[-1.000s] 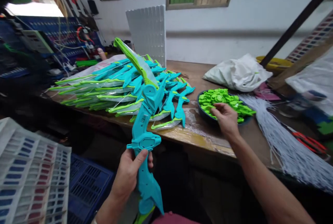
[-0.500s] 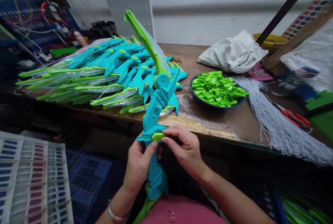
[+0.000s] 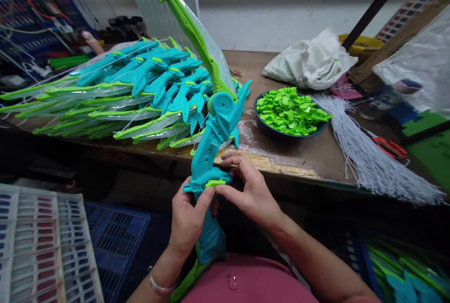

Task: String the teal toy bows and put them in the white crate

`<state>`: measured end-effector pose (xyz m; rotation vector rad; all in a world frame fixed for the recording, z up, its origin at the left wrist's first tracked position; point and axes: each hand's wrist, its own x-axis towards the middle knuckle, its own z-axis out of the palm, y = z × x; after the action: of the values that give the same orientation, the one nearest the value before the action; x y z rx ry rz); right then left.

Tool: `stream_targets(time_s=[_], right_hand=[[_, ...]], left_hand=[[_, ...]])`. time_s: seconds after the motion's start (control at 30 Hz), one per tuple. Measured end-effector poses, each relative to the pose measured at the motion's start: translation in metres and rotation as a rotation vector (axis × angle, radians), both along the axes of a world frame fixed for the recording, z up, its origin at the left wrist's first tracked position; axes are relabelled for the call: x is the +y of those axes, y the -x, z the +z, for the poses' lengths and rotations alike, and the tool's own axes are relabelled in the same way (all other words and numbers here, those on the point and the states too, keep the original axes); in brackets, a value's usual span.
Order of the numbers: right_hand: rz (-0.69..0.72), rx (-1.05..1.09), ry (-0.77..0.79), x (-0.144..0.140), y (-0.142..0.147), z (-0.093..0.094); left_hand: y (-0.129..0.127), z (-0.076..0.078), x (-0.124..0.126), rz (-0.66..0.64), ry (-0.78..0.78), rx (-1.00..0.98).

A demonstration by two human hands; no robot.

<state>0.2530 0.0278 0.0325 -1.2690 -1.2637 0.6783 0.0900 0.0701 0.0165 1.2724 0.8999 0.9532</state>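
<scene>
A teal toy bow (image 3: 215, 134) with a lime green limb stands tilted in front of me, its lower end against my lap. My left hand (image 3: 190, 221) grips the bow's handle from the left. My right hand (image 3: 248, 190) pinches a small lime green clip (image 3: 215, 183) against the bow's grip section, thumb and fingers touching it. A dark bowl (image 3: 267, 130) full of the same green clips sits on the wooden table (image 3: 309, 160) to the right. A pile of finished teal and green bows (image 3: 133, 92) lies on the table's left part.
A bundle of white strings (image 3: 369, 157) lies right of the bowl, red-handled scissors (image 3: 388, 147) beside it. A white bag (image 3: 309, 61) and a yellow bowl (image 3: 358, 42) sit at the back. White trays (image 3: 38, 242) and a blue crate (image 3: 116, 232) stand low at left.
My right hand left the bowl with a green clip and brought it to the bow's grip. The bow has risen slightly and the view has tilted down.
</scene>
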Motion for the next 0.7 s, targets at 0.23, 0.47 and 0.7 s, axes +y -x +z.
stream_targets(time_s=[0.23, 0.47, 0.7], right_hand=[[0.251, 0.207, 0.220, -0.001, -0.002, -0.004], [0.096, 0.051, 0.122, -0.006, 0.005, -0.019], [0.013, -0.243, 0.137, 0.017, -0.063, -0.018]], left_hand=[[0.004, -0.002, -0.004, 0.042, -0.171, 0.126], [0.007, -0.019, 0.001, 0.106, -0.203, 0.273], [0.025, -0.017, 0.021, 0.065, 0.198, 0.078]])
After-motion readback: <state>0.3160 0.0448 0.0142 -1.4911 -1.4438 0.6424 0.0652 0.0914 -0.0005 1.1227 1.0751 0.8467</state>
